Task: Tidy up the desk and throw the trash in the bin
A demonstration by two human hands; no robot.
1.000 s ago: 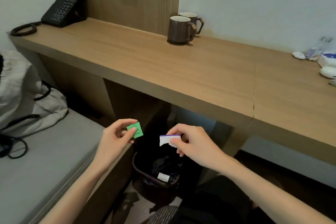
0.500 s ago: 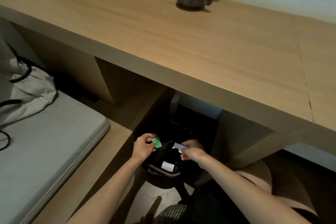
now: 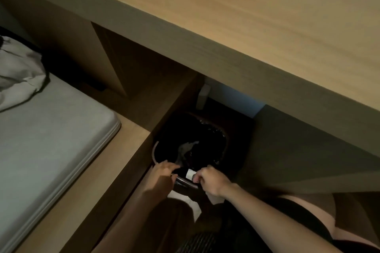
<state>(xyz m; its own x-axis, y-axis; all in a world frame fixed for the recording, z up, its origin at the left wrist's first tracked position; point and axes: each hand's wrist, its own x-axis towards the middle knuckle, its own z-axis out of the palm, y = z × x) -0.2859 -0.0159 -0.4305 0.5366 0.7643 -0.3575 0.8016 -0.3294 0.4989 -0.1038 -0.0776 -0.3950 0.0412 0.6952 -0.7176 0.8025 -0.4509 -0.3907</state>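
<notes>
The dark bin with a black liner stands on the floor under the wooden desk, with crumpled trash inside. My left hand lies over the bin's near rim with loosely stretched fingers, and no green scrap shows in it. My right hand hovers at the same rim with curled fingers. A white paper scrap sits just inside the rim, against those fingertips. I cannot tell whether the fingers hold it.
A grey cushioned bench with a pale bag on it lies to the left. A wooden panel runs beside the bin. The desk's front edge overhangs the bin, and my knees sit at lower right.
My head has dropped closer to the bin. Both hands have sunk to the bin's near rim. The green scrap has gone from my left hand's fingers.
</notes>
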